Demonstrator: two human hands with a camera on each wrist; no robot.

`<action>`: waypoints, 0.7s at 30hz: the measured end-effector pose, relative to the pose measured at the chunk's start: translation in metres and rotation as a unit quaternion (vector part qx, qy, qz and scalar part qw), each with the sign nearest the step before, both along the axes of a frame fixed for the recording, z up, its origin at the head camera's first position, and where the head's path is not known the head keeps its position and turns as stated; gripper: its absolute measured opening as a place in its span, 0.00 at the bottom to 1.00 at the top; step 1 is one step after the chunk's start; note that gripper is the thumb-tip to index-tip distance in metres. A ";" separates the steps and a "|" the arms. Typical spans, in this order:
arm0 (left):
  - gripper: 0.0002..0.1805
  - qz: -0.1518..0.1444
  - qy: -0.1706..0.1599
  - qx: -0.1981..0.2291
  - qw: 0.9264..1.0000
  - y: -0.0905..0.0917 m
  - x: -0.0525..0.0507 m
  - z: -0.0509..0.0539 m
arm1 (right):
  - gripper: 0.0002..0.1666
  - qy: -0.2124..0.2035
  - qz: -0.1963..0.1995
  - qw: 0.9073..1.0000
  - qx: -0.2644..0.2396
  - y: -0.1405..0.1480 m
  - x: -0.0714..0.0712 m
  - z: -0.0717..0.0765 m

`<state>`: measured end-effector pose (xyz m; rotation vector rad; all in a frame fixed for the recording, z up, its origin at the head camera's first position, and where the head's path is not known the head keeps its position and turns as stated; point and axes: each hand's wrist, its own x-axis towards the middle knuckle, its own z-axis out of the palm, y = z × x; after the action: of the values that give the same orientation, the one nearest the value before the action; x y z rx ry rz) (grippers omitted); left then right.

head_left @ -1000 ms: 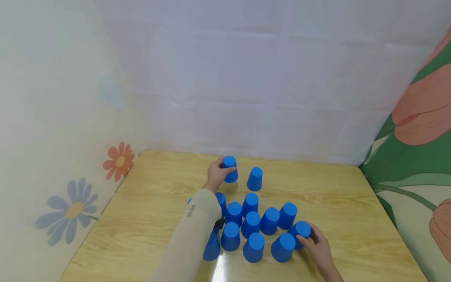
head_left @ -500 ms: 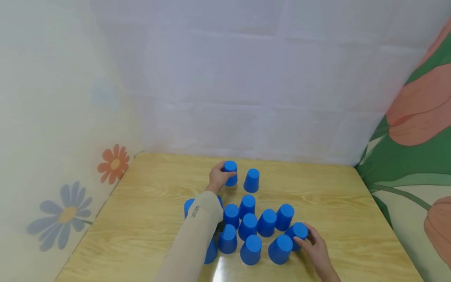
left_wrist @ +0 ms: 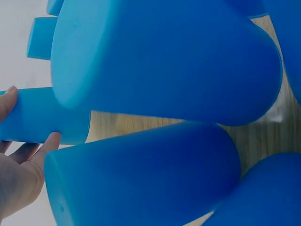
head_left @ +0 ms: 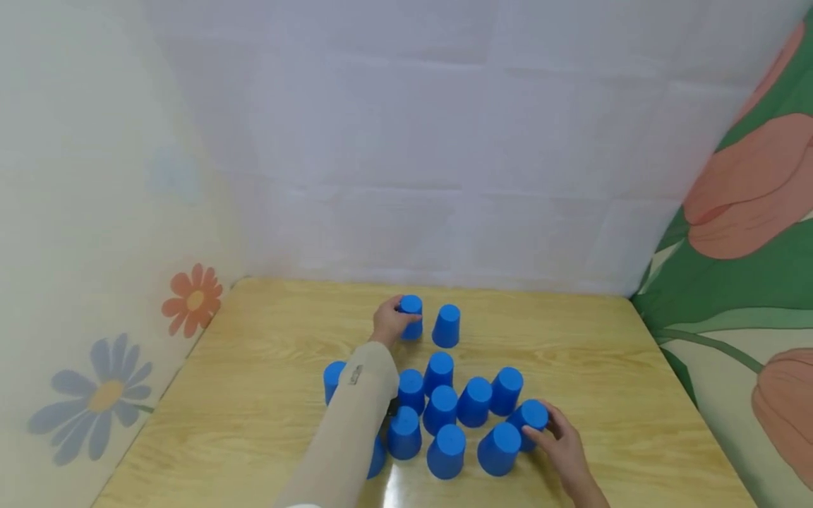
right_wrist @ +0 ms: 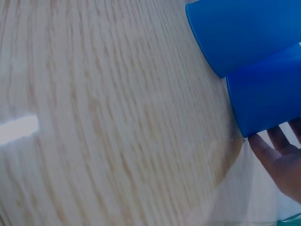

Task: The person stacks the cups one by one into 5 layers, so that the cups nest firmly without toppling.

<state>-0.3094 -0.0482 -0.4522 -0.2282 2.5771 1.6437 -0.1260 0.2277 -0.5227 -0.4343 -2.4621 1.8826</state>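
Observation:
Near the back of the table my left hand (head_left: 389, 324) holds an upside-down blue cup (head_left: 411, 305), thumb on the near side and fingers round the left. Just right of it stands another upturned blue cup (head_left: 447, 327), with a gap between. At the front right, my right hand (head_left: 565, 451) grips a blue cup (head_left: 533, 415) between thumb and fingers, close beside a neighbouring cup (head_left: 499, 449). The left wrist view shows the left hand (left_wrist: 21, 176) round its cup (left_wrist: 47, 117) behind large near cups. In the right wrist view, fingers (right_wrist: 265, 153) touch the cup's side (right_wrist: 268, 94).
Several more upturned blue cups (head_left: 440, 409) stand bunched between the hands, some partly hidden by the left sleeve (head_left: 349, 430). The wood-grain table (head_left: 591, 346) meets a white sheet (head_left: 406, 141) at the back. Flower-patterned walls stand at left and right.
My left hand has lowered its cup a little and brought it nearer the other back cup. The right hand stays on its cup. The head view has shifted slightly.

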 end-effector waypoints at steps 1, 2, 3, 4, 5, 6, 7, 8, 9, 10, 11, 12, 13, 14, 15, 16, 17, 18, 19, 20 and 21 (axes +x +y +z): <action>0.28 0.000 -0.002 -0.003 1.000 0.000 0.000 0.000 | 0.36 0.001 0.000 1.000 -0.001 0.000 0.000 0.000; 0.28 -0.002 -0.002 -0.003 1.000 0.000 0.000 -0.001 | 0.36 0.002 0.001 1.000 0.001 -0.001 -0.001 0.000; 0.28 -0.003 -0.002 -0.002 1.000 0.000 0.000 -0.001 | 0.36 0.003 0.002 1.000 0.003 -0.001 -0.001 0.000; 0.28 -0.005 -0.002 -0.001 1.000 0.001 0.000 -0.002 | 0.36 0.004 0.002 1.000 0.006 -0.001 -0.001 0.000; 0.28 -0.006 -0.003 0.001 1.000 0.001 0.001 -0.002 | 0.36 0.005 0.002 1.000 0.006 -0.001 -0.001 0.000; 0.28 -0.006 -0.005 0.002 1.000 0.001 0.001 -0.003 | 0.36 0.005 0.002 1.000 0.008 -0.001 -0.001 0.000; 0.29 -0.006 -0.005 0.000 1.000 0.001 0.001 -0.004 | 0.36 0.005 0.002 1.000 0.010 -0.001 -0.001 0.000; 0.29 -0.006 -0.004 -0.002 1.000 0.001 0.001 -0.005 | 0.36 0.004 0.002 1.000 0.013 -0.001 0.000 0.000; 0.29 -0.006 -0.003 -0.005 1.000 0.001 0.001 -0.006 | 0.36 0.003 0.001 1.000 0.015 -0.001 0.000 0.000; 0.30 -0.005 -0.003 -0.008 1.000 0.001 0.001 -0.006 | 0.36 0.002 0.001 1.000 0.017 -0.001 0.001 0.000; 0.30 -0.004 -0.003 -0.011 1.000 0.001 0.001 -0.007 | 0.37 0.000 0.000 1.000 0.018 -0.001 0.001 0.000; 0.31 -0.003 -0.003 -0.014 1.000 0.001 0.002 -0.008 | 0.37 -0.002 0.000 1.000 0.021 -0.001 0.002 0.000; 0.31 -0.004 -0.002 -0.017 1.000 0.002 0.002 -0.008 | 0.38 -0.004 0.000 1.000 0.023 -0.001 0.002 0.001; 0.30 -0.004 -0.004 -0.017 1.000 0.002 0.002 -0.007 | 0.38 -0.006 0.001 1.000 0.026 -0.001 0.003 0.001; 0.30 -0.003 -0.007 -0.016 1.000 0.003 0.002 -0.007 | 0.38 -0.006 0.000 1.000 0.025 -0.001 0.003 0.001; 0.30 -0.003 -0.010 -0.015 1.000 0.004 0.002 -0.006 | 0.39 -0.006 0.000 1.000 0.025 -0.001 0.002 0.001; 0.30 -0.002 -0.014 -0.013 1.000 0.004 0.002 -0.005 | 0.39 -0.005 -0.001 1.000 0.024 -0.001 0.002 0.001; 0.30 -0.002 -0.018 -0.011 1.000 0.005 0.001 -0.004 | 0.38 -0.002 -0.002 1.000 0.021 -0.001 0.002 0.001; 0.30 -0.001 -0.020 -0.011 1.000 0.006 0.001 -0.003 | 0.38 0.001 -0.002 1.000 0.019 -0.001 0.001 0.001; 0.29 0.000 -0.024 -0.010 1.000 0.006 0.000 -0.002 | 0.37 0.006 -0.002 1.000 0.015 -0.001 0.000 0.000; 0.29 0.001 -0.025 -0.010 1.000 0.007 0.000 -0.002 | 0.37 0.009 -0.002 1.000 0.011 -0.001 0.000 -0.001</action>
<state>-0.3095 -0.0412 -0.4540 -0.2690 2.5583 1.5928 -0.1263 0.2270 -0.5232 -0.4188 -2.4660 1.8474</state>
